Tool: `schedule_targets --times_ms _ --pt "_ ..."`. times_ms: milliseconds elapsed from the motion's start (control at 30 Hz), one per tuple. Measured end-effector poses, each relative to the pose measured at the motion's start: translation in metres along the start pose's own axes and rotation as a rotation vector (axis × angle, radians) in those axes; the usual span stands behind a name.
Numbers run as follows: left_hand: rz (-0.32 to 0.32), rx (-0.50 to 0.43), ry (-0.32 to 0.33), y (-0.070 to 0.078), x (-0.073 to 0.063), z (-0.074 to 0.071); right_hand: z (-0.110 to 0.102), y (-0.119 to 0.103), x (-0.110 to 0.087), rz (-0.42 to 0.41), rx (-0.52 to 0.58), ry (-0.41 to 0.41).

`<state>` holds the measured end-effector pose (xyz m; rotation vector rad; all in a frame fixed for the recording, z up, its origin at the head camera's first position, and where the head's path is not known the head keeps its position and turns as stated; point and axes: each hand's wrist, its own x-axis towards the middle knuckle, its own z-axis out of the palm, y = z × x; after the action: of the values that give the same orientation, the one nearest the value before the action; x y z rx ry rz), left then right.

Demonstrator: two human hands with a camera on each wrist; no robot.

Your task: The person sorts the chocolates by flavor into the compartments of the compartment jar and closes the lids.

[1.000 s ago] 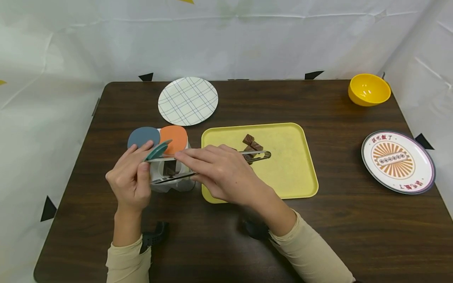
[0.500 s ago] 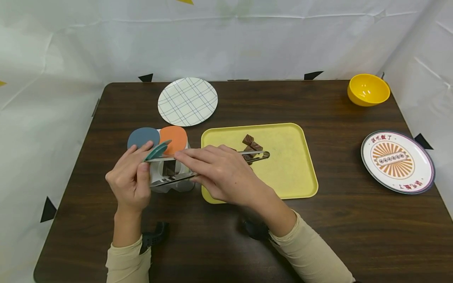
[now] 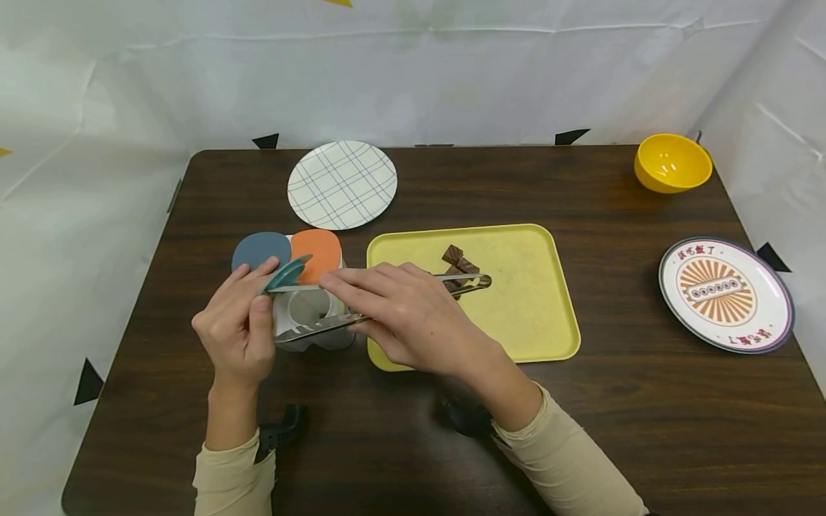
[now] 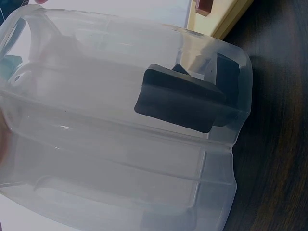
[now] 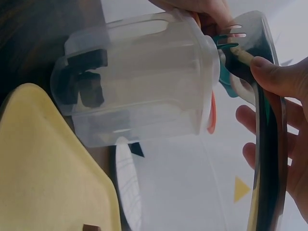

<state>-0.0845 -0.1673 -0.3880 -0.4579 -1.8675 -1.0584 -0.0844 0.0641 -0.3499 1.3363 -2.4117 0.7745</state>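
Observation:
My left hand (image 3: 235, 326) is at the left rim of a clear plastic container (image 3: 323, 340), holding its small teal lid (image 3: 287, 276) raised between fingers and thumb. My right hand (image 3: 409, 315) grips metal tongs (image 3: 323, 325), whose spread arms lie across the uncovered opening with nothing between them. In the right wrist view, one tongs tip (image 5: 233, 42) is pronged like a fork. Several dark chocolate pieces (image 4: 180, 98) lie at the container's bottom. More chocolate pieces (image 3: 454, 254) sit on the yellow tray (image 3: 529, 308), partly hidden behind the tongs' bent end.
Blue (image 3: 261, 249) and orange (image 3: 317, 251) lids cover the container's far compartments. A checked plate (image 3: 343, 185) lies behind it. On the right side of the dark table (image 3: 613, 430) are a yellow bowl (image 3: 673, 165) and a printed plate (image 3: 725, 295).
The chocolate piece between the tongs' tips earlier is gone from there, and the tongs' arms are farther apart. Both hands stay nearly in place.

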Motion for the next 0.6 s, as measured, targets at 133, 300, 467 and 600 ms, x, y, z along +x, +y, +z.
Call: schedule_targets --times_ms 133,300,467,600 --pt "0.000 -0.001 -0.003 0.0021 0.0011 -0.0002 -0.0004 0.0004 -0.0012 0.002 0.003 -0.002" --pt "-0.004 -0.003 -0.008 0.0059 0.0031 -0.0003 -0.0013 0.0006 -0.0033 0.006 0.006 0.005" --pt "0.000 -0.006 -0.010 0.0074 0.0042 0.0000 -0.0019 0.0010 -0.0051 0.014 0.011 0.005" --pt "0.002 -0.009 -0.009 0.0067 0.0042 0.0001 -0.0025 0.0007 -0.0063 0.024 0.022 0.004"
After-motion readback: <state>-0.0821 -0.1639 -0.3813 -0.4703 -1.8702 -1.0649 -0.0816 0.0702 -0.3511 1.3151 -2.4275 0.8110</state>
